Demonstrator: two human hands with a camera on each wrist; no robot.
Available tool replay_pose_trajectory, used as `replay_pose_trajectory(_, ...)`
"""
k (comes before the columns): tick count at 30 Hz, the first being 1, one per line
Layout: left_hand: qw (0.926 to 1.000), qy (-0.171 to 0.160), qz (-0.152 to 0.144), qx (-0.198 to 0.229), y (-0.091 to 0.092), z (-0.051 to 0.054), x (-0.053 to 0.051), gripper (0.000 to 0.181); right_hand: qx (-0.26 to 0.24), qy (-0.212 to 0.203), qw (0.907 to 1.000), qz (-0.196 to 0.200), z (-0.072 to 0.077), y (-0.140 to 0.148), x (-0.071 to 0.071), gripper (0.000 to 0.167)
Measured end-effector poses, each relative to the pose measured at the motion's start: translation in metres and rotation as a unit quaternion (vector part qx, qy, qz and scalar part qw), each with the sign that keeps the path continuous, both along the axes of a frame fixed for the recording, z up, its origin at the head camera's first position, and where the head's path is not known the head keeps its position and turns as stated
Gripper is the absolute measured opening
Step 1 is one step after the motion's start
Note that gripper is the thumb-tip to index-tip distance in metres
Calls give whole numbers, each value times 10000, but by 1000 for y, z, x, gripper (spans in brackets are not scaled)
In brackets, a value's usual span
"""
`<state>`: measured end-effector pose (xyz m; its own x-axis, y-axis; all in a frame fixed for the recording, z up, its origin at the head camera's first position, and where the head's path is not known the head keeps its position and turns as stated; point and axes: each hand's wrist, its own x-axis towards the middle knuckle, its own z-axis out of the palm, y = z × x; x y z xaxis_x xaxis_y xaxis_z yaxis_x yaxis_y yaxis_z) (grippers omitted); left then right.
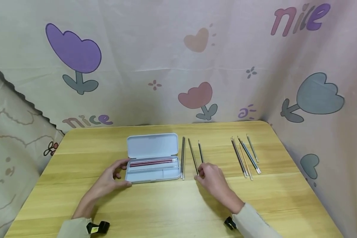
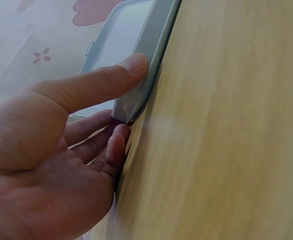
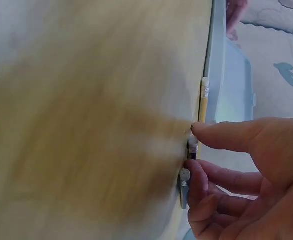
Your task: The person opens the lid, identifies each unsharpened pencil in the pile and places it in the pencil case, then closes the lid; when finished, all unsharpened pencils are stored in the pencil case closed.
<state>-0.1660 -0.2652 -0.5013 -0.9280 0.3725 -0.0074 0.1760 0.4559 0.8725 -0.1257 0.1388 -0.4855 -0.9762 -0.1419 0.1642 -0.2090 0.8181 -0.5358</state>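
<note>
A pale blue pencil case [image 1: 153, 145] lies open on the table, its lid tilted back. Several dark red pencils [image 1: 151, 162] lie in its rear compartment. My left hand [image 1: 111, 175] holds the case's left end, thumb on the front wall in the left wrist view and fingers at the side. To the right of the case, my right hand [image 1: 212, 178] has thumb and forefinger around the eraser end of a dark pencil [image 3: 193, 145]. A second pencil end [image 3: 184, 187] sits beside its curled fingers. In the head view the hand covers the lower ends of two pencils [image 1: 192, 153].
Two pencils [image 1: 182, 155] lie along the case's right side. Farther right, several loose pencils [image 1: 244, 157] are spread on the wooden table [image 1: 154, 208]. Printed cloth [image 1: 131, 49] hangs behind the table and along its sides.
</note>
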Motion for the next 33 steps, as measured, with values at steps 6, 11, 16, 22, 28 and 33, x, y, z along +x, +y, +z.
replay_pose_trajectory(6,9999,-35,39,-100,1,1,-1,93,62,-125,9999,-9,3,-2,-2,16)
replay_pose_trajectory(11,10000,-20,8,-87,2,1,-2,93,154,-87,9997,-148,5,-2,-4,9)
replay_pose_trajectory(16,9999,-44,77,-112,0,1,0,93,-207,-199,9995,-126,3,-1,-6,7)
replay_pose_trajectory(22,9999,-40,3,-95,2,2,-2,93,-1016,-373,9927,-530,2,9,-6,15)
replay_pose_trajectory(28,9999,-72,39,-109,2,2,0,92,-1493,-132,9844,-926,2,23,-10,9)
replay_pose_trajectory(33,9999,-101,52,-91,0,1,0,93,-1847,108,9762,-1134,3,36,-13,9)
